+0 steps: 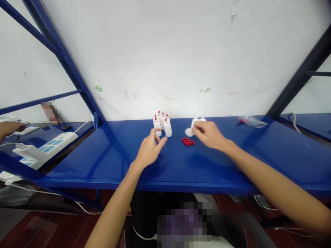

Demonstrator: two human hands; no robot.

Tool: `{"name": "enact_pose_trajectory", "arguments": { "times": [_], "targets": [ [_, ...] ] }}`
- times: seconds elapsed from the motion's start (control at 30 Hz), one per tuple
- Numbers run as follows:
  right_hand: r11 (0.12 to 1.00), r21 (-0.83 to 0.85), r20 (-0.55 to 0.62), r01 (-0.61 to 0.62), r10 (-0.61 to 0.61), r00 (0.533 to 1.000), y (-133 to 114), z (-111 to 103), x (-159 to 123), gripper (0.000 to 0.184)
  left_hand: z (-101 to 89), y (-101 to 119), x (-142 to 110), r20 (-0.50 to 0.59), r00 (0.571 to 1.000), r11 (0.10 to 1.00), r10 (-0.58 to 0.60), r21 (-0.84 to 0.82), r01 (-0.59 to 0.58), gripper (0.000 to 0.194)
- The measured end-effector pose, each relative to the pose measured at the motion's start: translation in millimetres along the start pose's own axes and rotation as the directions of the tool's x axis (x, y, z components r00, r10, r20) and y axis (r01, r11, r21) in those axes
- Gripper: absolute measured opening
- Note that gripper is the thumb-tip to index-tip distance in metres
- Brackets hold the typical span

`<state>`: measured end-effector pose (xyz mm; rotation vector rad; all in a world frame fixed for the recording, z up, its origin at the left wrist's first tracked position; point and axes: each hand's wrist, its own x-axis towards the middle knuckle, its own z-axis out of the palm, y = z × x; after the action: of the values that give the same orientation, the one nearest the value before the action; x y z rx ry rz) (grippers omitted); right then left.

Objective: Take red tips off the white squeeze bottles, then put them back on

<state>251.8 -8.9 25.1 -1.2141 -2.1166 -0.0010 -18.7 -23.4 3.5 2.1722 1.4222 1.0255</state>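
On the blue shelf [108,162] stands a cluster of several small white bottles with red caps [162,124]. My left hand [149,148] hovers just in front of them, fingers apart and holding nothing. A small pile of loose red caps [188,141] lies to the right of it. My right hand [209,134] is beyond the caps, fingers curled on a small white uncapped bottle [190,131], with more uncapped white bottles [198,120] right behind it.
A clear plastic bag with something red in it [252,121] lies at the back right. A white power strip [43,146] sits on the left shelf, where another person's hand [9,128] rests. Blue frame struts rise at both sides.
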Motion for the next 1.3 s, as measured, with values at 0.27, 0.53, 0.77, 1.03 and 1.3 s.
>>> {"name": "enact_pose_trajectory", "arguments": {
  "times": [0.27,0.53,0.77,1.03,1.3],
  "targets": [
    [0.855,-0.252,-0.223,-0.454,0.405,0.887,54.3,-30.9,12.4,0.026,3.8,-29.1,76.3,-0.336,0.920,0.949,-0.201,0.165,0.268,0.046],
    [0.842,-0.282,-0.102,-0.459,0.450,0.887,59.2,-16.5,17.1,0.031,16.9,-36.1,74.2,-0.354,0.923,0.931,-0.150,0.265,0.253,0.042],
    [0.887,-0.222,-0.098,-0.405,0.393,0.914,60.6,-12.8,15.5,0.037,20.1,-33.9,67.1,-0.386,0.920,0.935,-0.071,0.295,0.196,0.027],
    [0.999,0.031,-0.142,-0.024,0.028,0.989,25.9,-0.3,1.9,0.036,19.4,-10.0,13.0,-0.139,0.989,0.998,-0.049,-0.057,0.041,0.018],
    [0.909,0.249,0.263,0.335,-0.396,0.880,-43.7,30.3,-17.7,0.028,20.3,26.7,-47.3,0.142,0.963,0.973,0.227,-0.068,-0.220,0.015]
  ]
}}
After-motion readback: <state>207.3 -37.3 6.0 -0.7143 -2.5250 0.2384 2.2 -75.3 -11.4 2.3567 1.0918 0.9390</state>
